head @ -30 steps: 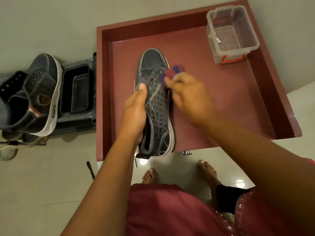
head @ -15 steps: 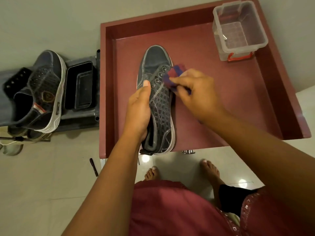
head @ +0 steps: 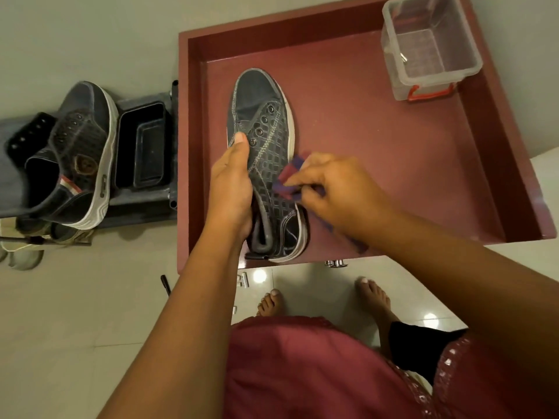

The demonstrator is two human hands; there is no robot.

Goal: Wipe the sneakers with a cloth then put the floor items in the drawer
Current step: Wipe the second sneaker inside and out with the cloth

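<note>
Most of the cloth (head: pixel 289 176) was hidden inside the blurred right hand (head: pixel 335 192), the left hand (head: pixel 231 189) covered the sneaker (head: pixel 266 140) collar's left side, the bin (head: pixel 429 46) ran off the top edge, and its small metal content was unidentifiable.

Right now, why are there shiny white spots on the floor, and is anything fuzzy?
Head view: the spots are glare, light reflecting off the glossy floor tiles; the right hand and cloth look motion-blurred; the drawer's edges bend from the wide lens.
</note>
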